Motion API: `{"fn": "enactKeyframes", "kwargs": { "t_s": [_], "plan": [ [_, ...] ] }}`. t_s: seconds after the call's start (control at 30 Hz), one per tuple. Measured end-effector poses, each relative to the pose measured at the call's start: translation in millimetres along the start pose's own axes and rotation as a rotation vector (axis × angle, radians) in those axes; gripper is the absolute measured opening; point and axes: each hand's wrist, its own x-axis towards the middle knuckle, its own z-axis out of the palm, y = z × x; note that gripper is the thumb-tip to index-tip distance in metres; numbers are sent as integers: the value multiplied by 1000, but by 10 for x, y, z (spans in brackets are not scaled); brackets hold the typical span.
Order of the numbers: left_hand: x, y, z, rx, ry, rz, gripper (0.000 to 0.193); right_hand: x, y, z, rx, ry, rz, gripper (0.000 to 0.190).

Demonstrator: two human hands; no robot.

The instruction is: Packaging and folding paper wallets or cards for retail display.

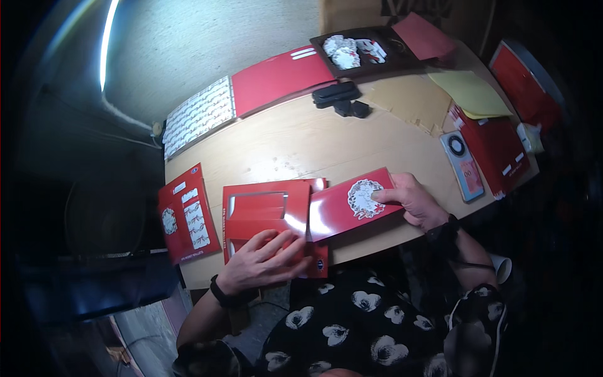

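Note:
My right hand (414, 200) grips the right end of a red card wallet (334, 207), its thumb on a round wreath cutout (365, 200). The wallet's left end meets a red card sleeve with cut-out windows (264, 188), which lies on the table in front of me. My left hand (266, 259) rests over the sleeve's lower part with its fingers spread; what the fingertips touch is partly hidden. Under the sleeve, edges of another red card piece (320, 271) show. Further left lies a red pack (181, 207) with a wreath and bow-print pieces behind windows.
Along the back stand patterned sheets (200, 118), red card (282, 77) and a dark tray (400, 61) of wreath cutouts. Black objects (337, 94) lie near the middle. At right are brown paper (405, 101), yellow sheets (471, 92), a phone (461, 165) and stacked red packs (494, 151).

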Motion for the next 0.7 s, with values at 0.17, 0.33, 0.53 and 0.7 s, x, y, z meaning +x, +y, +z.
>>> {"fn": "enactKeyframes", "kwargs": {
  "t_s": [0.17,0.33,0.53,0.7],
  "plan": [
    [-54,-52,-15,-268,23,-130,49,-29,51,42,-44,1,-58,38],
    [-205,-337,208,-430,126,-580,57,-22,57,23,-83,13,-35,39],
    [-175,-321,398,-423,168,-549,51,-66,-27,90,-109,86,-3,39],
    [-125,-301,398,-444,232,-564,43,-44,35,58,-20,70,11,42]
  ]
}}
